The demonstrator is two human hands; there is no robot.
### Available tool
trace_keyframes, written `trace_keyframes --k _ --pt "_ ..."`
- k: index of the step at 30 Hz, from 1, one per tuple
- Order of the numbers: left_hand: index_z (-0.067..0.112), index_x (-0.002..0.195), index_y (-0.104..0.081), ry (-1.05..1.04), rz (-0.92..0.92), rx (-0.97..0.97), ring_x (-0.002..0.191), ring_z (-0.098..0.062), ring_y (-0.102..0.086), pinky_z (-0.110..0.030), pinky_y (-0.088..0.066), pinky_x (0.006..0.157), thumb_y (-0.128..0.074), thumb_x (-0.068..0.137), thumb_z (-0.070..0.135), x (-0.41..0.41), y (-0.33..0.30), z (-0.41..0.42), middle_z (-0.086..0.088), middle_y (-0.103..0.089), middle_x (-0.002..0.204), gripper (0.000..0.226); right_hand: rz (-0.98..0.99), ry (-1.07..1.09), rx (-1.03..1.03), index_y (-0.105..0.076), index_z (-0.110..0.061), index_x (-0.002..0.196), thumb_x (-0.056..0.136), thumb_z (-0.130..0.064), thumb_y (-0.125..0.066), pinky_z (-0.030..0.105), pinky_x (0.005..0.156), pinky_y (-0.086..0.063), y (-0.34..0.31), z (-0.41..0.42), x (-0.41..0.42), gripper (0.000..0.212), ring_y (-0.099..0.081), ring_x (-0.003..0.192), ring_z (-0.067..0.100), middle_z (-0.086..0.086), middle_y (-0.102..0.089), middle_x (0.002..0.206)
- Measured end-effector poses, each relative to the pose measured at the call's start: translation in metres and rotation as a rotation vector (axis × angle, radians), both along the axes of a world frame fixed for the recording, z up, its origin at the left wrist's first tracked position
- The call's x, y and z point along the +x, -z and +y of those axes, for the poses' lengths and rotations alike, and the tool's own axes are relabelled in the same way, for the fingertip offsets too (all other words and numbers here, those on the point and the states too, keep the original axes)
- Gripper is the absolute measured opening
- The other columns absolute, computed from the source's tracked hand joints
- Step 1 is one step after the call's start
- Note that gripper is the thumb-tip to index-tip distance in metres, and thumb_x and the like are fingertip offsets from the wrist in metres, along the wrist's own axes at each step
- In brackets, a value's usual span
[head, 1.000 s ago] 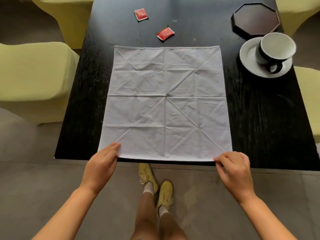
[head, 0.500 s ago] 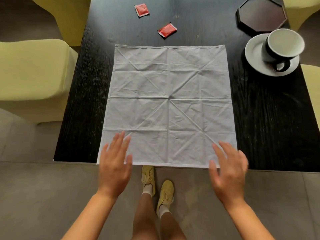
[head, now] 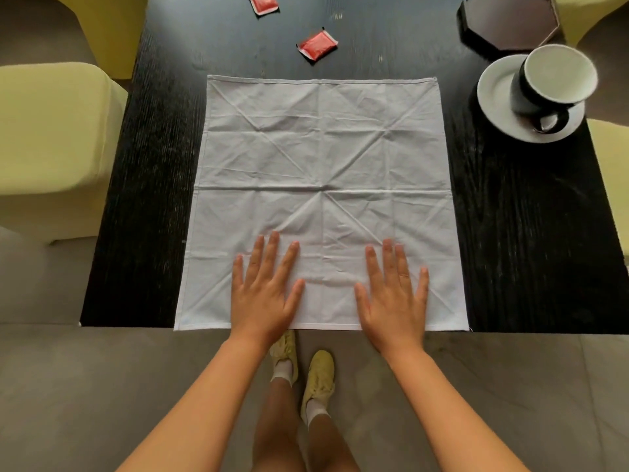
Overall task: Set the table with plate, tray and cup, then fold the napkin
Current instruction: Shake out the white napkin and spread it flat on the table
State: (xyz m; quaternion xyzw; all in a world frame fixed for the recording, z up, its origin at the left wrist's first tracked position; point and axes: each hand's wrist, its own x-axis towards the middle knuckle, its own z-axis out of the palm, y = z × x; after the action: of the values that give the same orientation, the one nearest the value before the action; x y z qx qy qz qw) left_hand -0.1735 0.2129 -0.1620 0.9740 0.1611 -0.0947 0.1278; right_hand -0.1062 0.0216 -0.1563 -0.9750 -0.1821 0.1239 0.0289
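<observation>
A white creased napkin [head: 323,158] lies spread flat on the black table [head: 524,233], its near edge along the table's front edge. My left hand [head: 265,291] and my right hand [head: 391,294] both press flat on the napkin's near part, fingers straight and spread. At the right stands a black cup [head: 551,86] with a white inside on a white plate [head: 493,93]. A dark octagonal tray [head: 510,22] lies behind them at the far right.
Two red sachets [head: 318,46] [head: 263,2] lie beyond the napkin. Yellow-green chairs [head: 51,141] stand to the left and right of the table. My legs and yellow shoes [head: 316,376] show below the table edge on a grey floor.
Both hands let go of the napkin's near corners, rose, moved inward and forward, and now lie flat on the cloth. The napkin stays spread in place.
</observation>
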Motion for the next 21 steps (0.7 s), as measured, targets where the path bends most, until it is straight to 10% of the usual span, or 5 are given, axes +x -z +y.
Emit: trace_keyframes --k 12,17,21 --pt "0.015 0.147 0.005 -0.439 -0.055 -0.019 0.144 -0.013 0.007 -0.051 0.008 0.116 -0.005 0.086 0.053 -0.009 -0.009 0.053 -0.002 0.007 0.158 0.072 -0.091 0.321 0.022 -0.004 -0.009 0.147 0.089 -0.050 -0.012 0.057 0.115 -0.002 -0.017 -0.036 0.032 0.072 -0.007 0.146 0.020 0.006 -0.003 0.157" --pt "0.028 0.147 -0.008 0.067 -0.115 -0.045 0.145 -0.014 0.000 -0.048 0.011 0.112 -0.019 0.091 0.043 0.039 -0.012 0.003 0.001 -0.003 0.156 0.059 -0.002 -0.077 0.106 0.006 -0.025 0.146 0.091 -0.047 -0.016 0.046 0.111 0.018 -0.008 0.046 0.031 0.064 0.015 0.144 0.013 -0.003 0.011 0.156" --pt "0.031 0.143 -0.015 0.086 -0.070 -0.033 0.144 -0.022 -0.010 -0.050 0.001 0.114 -0.013 0.088 0.043 0.084 -0.004 0.004 0.003 -0.008 0.154 0.057 0.007 -0.113 0.101 -0.007 -0.028 0.148 0.094 -0.038 -0.024 0.048 0.113 0.012 0.000 0.083 0.063 0.057 0.012 0.143 0.014 -0.005 0.003 0.158"
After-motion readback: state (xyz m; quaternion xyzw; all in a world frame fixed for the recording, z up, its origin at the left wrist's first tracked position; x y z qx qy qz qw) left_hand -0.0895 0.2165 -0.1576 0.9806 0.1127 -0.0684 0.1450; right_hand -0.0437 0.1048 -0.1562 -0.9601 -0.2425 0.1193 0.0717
